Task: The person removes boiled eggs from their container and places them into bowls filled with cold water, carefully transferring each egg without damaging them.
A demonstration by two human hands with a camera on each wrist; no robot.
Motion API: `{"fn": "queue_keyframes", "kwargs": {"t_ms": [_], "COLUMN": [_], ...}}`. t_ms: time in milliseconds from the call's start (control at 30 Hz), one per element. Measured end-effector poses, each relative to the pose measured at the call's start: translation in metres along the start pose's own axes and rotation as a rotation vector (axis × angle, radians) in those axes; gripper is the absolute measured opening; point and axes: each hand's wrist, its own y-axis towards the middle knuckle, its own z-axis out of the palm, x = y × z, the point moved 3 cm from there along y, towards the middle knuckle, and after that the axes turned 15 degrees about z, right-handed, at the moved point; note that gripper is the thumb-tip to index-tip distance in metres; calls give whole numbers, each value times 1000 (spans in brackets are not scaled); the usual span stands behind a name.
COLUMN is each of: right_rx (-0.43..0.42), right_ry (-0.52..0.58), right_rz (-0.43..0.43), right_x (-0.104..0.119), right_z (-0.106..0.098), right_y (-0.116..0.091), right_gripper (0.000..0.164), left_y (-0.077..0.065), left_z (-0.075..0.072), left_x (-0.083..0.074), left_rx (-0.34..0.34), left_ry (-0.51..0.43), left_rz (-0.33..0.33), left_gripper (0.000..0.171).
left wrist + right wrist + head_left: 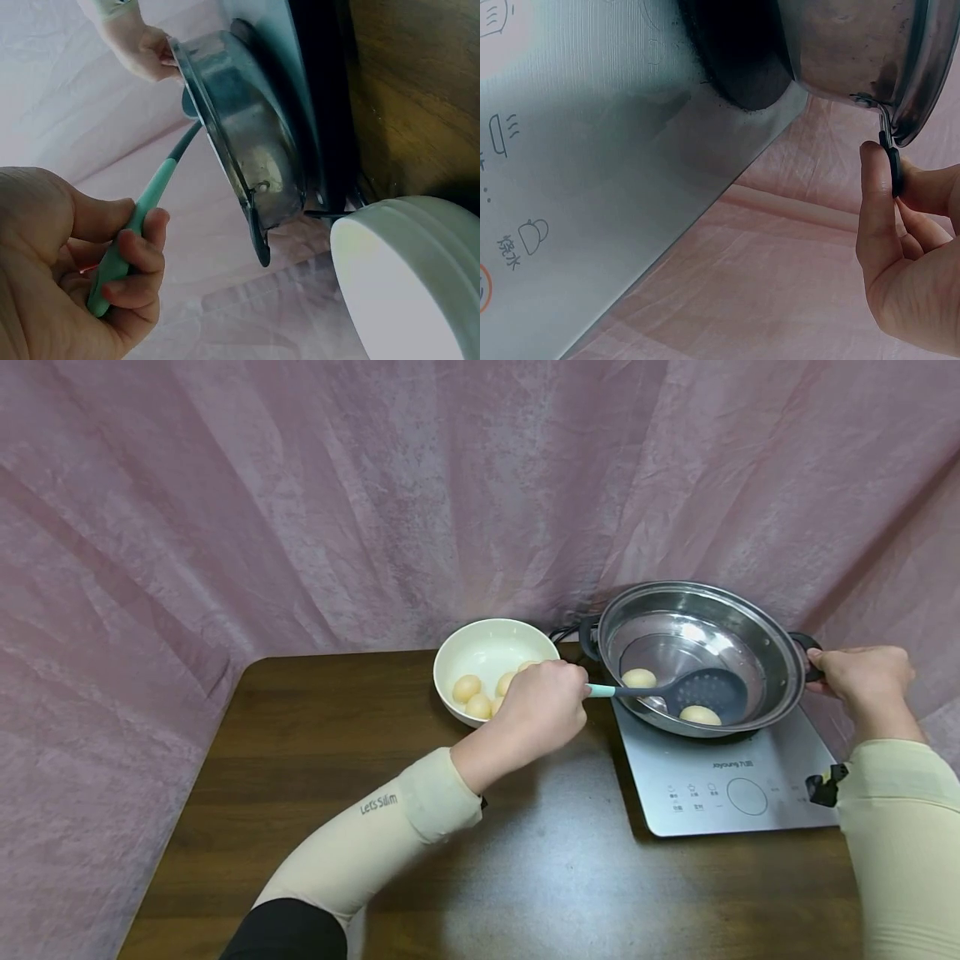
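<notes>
My left hand [546, 697] grips the mint-green handle of a slotted spoon [708, 689], thumb and curled fingers round it in the left wrist view. The spoon's dark grey perforated head is inside a steel pot [772, 693]. One pale egg [701, 716] lies by the spoon head at the near side, and another egg [639, 677] sits at the left under the handle. My right hand [862, 681] pinches the pot's dark right side handle [895, 172] between thumb and fingers. A white bowl [491, 639] with several eggs [467, 687] is partly hidden behind my left hand.
Under the pot, a silver induction cooktop [712, 814] stands on the brown wooden table [330, 718]. A dark cable [562, 633] runs behind, between bowl and pot. Pink curtain [420, 485] hangs along the table's back edge.
</notes>
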Motion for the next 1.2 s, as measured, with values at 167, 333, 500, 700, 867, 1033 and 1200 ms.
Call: {"fn": "queue_keyframes", "kwargs": {"t_ms": [167,333,500,700,867,1033,1200], "right_rx": [-12,-18,-7,-1,-2,-5,-13], "right_ry": [-13,-11,1,19,10,-1,-2], "right_rz": [-12,-13,-9,10,11,4,5], "right_x": [0,0,1,1,1,0,0], "right_z": [1,1,0,0,1,0,0], "right_y": [1,3,3,0,-1,0,-1], "right_gripper": [60,60,59,59,60,60,60], "left_y": [1,2,3,6,5,4,2], "left_z": [-1,-1,2,9,11,10,10], "left_x": [3,6,13,24,28,30,34], "left_rx": [40,53,77,95,103,83,41], "left_ry": [-105,-223,-335,-442,-503,-513,-528], "left_rz": [-65,-134,-223,-255,-287,-296,-311], "left_gripper": [25,24,21,20,22,22,25]}}
